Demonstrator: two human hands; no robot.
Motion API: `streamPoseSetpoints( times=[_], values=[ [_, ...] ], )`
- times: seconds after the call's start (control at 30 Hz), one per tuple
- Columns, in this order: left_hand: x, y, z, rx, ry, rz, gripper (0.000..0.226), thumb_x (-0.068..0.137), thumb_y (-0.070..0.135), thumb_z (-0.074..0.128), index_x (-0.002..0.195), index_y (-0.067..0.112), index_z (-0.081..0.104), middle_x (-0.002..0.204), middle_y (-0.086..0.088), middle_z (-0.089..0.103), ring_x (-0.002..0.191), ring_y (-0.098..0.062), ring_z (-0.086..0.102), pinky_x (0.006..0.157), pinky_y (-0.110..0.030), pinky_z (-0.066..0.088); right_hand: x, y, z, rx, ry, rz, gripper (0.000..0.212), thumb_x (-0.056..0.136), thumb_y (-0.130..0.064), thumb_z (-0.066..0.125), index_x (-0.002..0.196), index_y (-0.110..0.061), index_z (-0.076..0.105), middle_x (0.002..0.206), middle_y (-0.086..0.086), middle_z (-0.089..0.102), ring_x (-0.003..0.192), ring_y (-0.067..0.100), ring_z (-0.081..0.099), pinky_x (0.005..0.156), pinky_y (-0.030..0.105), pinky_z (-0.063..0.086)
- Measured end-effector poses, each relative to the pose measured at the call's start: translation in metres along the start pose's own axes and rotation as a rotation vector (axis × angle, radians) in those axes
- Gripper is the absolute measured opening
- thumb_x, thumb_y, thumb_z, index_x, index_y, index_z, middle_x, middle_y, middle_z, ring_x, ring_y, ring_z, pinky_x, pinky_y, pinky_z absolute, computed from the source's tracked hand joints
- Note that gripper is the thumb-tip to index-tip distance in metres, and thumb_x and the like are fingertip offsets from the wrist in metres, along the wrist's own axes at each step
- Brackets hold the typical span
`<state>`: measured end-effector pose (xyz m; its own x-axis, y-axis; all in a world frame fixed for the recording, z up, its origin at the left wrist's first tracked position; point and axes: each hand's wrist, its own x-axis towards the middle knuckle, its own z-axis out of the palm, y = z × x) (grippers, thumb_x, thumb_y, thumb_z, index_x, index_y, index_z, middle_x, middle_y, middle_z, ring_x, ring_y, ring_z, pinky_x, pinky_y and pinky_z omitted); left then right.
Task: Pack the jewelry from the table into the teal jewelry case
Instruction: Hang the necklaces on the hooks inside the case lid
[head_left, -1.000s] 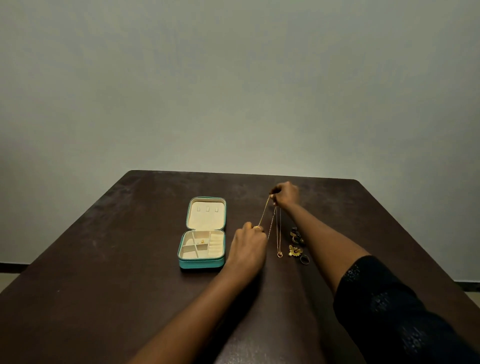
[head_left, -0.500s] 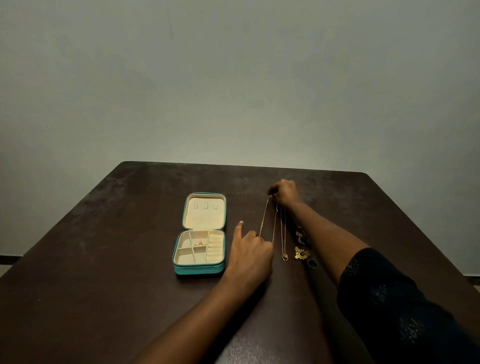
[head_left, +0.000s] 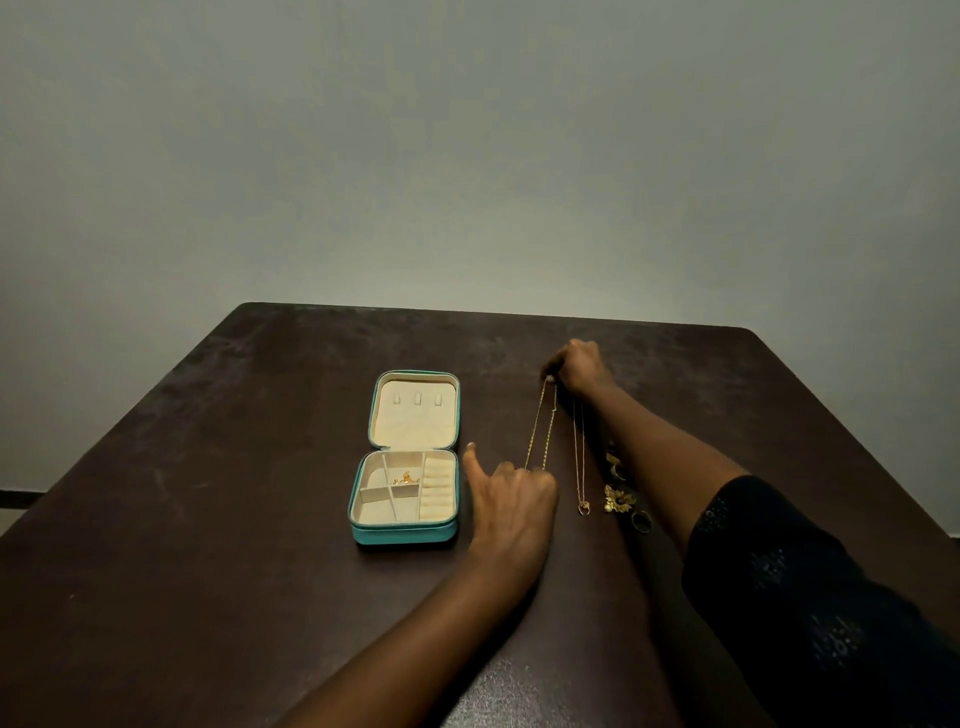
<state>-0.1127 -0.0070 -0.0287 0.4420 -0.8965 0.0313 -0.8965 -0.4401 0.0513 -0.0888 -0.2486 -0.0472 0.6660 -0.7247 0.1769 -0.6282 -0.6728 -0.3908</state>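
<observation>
Gold chain (head_left: 540, 426) lies doubled and pulled straight on the tabletop (head_left: 208, 467), right of centre, running from the far edge toward the near edge; right hand (head_left: 582, 366) pinches its far end, grip closed on it; left hand (head_left: 511, 499) has curled fingers closed on the near end and the index finger (head_left: 471, 457) sticking out toward the case; probably held taut from both ends to stop it tangling before it is gathered up. Teal jewelry case (head_left: 405, 535) sits just left of the left hand, near the tabletop's middle; it is open, lid flat toward the far edge, so the compartments face up; small gold piece (head_left: 405, 478) already in a centre compartment. Thin pendant necklace (head_left: 579, 457) lies straight just right of the chain, apart from it; gold flower piece (head_left: 618, 499) and ring (head_left: 641, 519) sit beside the right forearm, not yet packed; other small pieces there too dim to name.
</observation>
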Motion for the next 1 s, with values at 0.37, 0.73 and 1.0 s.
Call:
streamPoseSetpoints(
  times=[0.37, 0.73, 1.0],
  values=[
    [0.001, 0.013, 0.002, -0.049, -0.041, -0.089, 0.033, 0.093, 0.008, 0.041, 0.121, 0.013, 0.059, 0.127, -0.010, 0.053, 0.126, -0.032, 0.033, 0.108, -0.062, 0.008, 0.001, 0.001, -0.001, -0.069, -0.042, -0.074, 0.021, 0.086, 0.002, 0.058, 0.102, -0.003, 0.072, 0.103, 0.018, 0.071, 0.096, 0.028, 0.067, 0.090, 0.038, 0.052],
    [-0.004, 0.026, 0.003, -0.010, -0.003, -0.019, 0.028, 0.094, 0.014, 0.041, 0.115, 0.016, 0.061, 0.110, -0.007, 0.064, 0.120, -0.028, 0.039, 0.106, -0.067, 0.002, 0.001, -0.002, -0.001, -0.132, -0.083, -0.068, 0.022, 0.088, -0.006, 0.059, 0.107, -0.006, 0.070, 0.104, 0.018, 0.070, 0.094, 0.031, 0.067, 0.089, 0.041, 0.052],
    [-0.008, 0.023, -0.009, 0.012, 0.006, 0.040, 0.026, 0.094, 0.018, 0.044, 0.113, 0.018, 0.061, 0.110, -0.006, 0.063, 0.123, -0.025, 0.036, 0.105, -0.068, 0.000, -0.006, -0.004, -0.013, -0.138, -0.083, -0.020, 0.023, 0.088, -0.011, 0.060, 0.107, -0.003, 0.069, 0.104, 0.019, 0.069, 0.094, 0.031, 0.067, 0.088, 0.043, 0.053]
  ],
)
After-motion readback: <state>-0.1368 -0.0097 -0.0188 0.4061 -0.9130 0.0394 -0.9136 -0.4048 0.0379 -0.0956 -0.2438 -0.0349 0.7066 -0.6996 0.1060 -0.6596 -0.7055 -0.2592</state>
